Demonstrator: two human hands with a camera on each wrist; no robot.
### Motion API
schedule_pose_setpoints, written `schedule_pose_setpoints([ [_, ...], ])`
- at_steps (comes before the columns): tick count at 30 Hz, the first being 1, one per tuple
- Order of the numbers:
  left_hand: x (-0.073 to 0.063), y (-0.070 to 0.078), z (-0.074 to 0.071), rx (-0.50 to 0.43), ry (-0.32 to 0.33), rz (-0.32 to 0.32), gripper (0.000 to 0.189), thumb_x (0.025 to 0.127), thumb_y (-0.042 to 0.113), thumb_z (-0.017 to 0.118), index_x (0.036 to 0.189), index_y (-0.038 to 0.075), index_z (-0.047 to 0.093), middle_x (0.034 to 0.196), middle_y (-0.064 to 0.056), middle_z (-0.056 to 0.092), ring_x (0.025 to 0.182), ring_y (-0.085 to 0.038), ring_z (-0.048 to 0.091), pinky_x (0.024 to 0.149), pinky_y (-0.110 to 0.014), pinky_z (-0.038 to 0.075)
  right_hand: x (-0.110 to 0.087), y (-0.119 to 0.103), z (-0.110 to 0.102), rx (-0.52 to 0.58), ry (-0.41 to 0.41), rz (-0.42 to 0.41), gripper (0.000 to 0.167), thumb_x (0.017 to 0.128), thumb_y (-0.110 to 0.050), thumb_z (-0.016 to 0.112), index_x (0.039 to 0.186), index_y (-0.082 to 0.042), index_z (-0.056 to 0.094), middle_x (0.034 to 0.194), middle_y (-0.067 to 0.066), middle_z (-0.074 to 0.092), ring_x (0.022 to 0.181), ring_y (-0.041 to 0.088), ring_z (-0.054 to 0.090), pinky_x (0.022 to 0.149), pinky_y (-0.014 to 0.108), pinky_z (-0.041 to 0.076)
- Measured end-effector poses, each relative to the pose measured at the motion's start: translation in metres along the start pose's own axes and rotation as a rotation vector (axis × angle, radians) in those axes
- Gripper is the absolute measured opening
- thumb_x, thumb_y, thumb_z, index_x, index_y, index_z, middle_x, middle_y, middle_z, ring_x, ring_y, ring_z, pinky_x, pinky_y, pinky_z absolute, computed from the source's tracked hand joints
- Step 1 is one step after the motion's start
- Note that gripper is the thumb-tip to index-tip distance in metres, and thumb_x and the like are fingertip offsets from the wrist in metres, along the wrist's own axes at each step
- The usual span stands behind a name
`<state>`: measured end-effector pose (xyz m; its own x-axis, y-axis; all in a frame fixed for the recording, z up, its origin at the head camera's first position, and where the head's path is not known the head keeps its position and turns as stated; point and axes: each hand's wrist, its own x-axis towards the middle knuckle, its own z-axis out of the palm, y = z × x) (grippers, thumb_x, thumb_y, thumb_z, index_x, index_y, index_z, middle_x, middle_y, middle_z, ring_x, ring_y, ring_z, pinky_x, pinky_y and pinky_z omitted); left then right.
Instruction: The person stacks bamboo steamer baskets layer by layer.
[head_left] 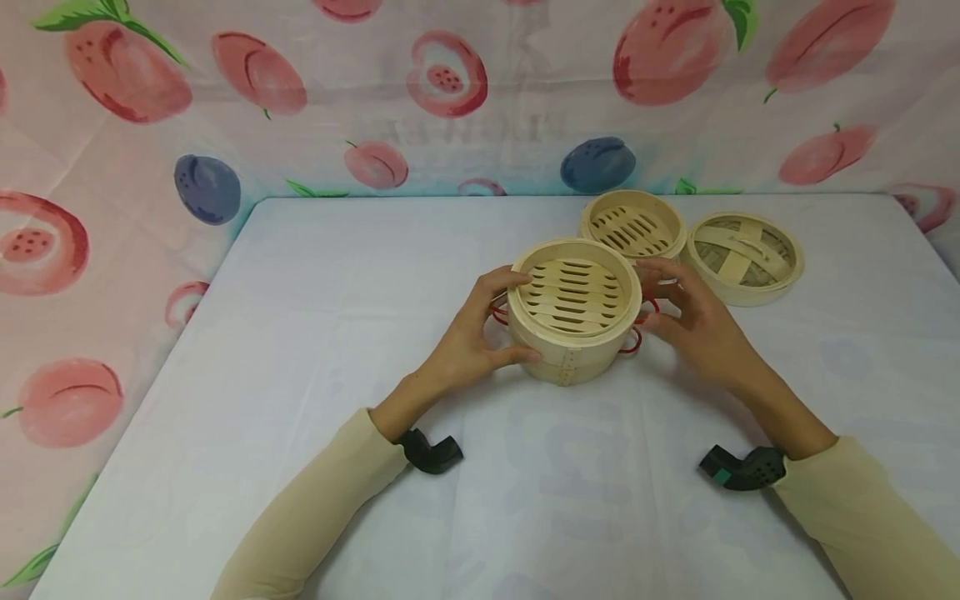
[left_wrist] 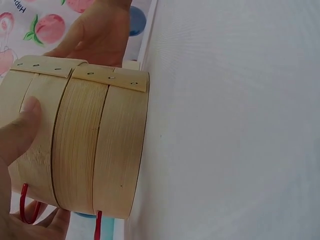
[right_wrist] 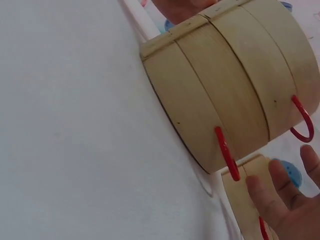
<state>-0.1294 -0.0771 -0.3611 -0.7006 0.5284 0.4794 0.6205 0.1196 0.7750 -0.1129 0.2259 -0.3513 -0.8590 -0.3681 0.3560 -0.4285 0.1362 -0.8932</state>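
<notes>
Two bamboo steamer baskets (head_left: 555, 354) stand stacked on the white table, with a slatted floor showing inside the upper one. My left hand (head_left: 472, 333) grips the upper basket from the left, thumb on its front wall and fingers round the rim and far side. Red loop handles (right_wrist: 227, 155) stick out from both tiers. Beside the right wall is my right hand (head_left: 693, 321), its fingers (right_wrist: 285, 187) spread and loosely bent near the red loops, holding nothing. In the left wrist view the left thumb (left_wrist: 25, 127) lies flat against the bamboo wall.
Behind the stack stands another slatted steamer basket (head_left: 633, 223). To its right lies a woven steamer lid (head_left: 746, 254) with a strap handle. A fruit-print cloth (head_left: 517, 100) hangs along the table's back edge. Black wrist devices (head_left: 435, 454) sit under both forearms.
</notes>
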Motion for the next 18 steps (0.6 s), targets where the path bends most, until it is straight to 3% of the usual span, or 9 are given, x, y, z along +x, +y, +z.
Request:
schedule_pose_setpoints([
  [4,0.000,-0.001,0.001,-0.010,0.015,-0.005,0.087,0.065,0.000,0.087,0.136,0.006,0.038,0.141,-0.009,0.039,0.139,-0.018,0.024,0.107,-0.040,0.033,-0.001,0.000,-0.005,-0.114,0.130,0.028,0.040,0.099,0.002,0.044,0.140,-0.001,0.042,0.125,0.015,0.045,0.108,0.020,0.053,0.087,0.018,0.048],
  [9,0.001,-0.001,0.000,-0.025,0.029,-0.012,0.086,0.064,-0.005,0.086,0.135,0.000,0.039,0.140,-0.016,0.039,0.137,-0.023,0.029,0.099,-0.047,0.039,0.000,0.002,-0.011,-0.296,0.267,0.171,0.036,0.101,-0.013,0.049,0.136,-0.008,0.050,0.125,0.007,0.042,0.104,0.011,0.054,0.078,0.013,0.048],
  [14,0.000,0.000,0.000,-0.035,0.023,-0.022,0.086,0.064,-0.004,0.087,0.136,0.004,0.039,0.141,-0.010,0.040,0.136,-0.020,0.031,0.097,-0.039,0.042,0.000,0.009,-0.012,-0.354,0.315,0.201,0.037,0.097,-0.011,0.056,0.133,-0.007,0.053,0.121,0.010,0.040,0.097,0.005,0.053,0.072,0.008,0.046],
  [18,0.000,0.000,-0.001,-0.046,0.023,-0.024,0.088,0.063,-0.004,0.087,0.136,0.003,0.039,0.141,-0.012,0.039,0.136,-0.022,0.031,0.097,-0.046,0.041,0.002,0.011,-0.010,-0.380,0.314,0.205,0.040,0.095,-0.009,0.060,0.134,-0.006,0.052,0.126,0.012,0.038,0.098,0.009,0.054,0.073,0.007,0.046],
])
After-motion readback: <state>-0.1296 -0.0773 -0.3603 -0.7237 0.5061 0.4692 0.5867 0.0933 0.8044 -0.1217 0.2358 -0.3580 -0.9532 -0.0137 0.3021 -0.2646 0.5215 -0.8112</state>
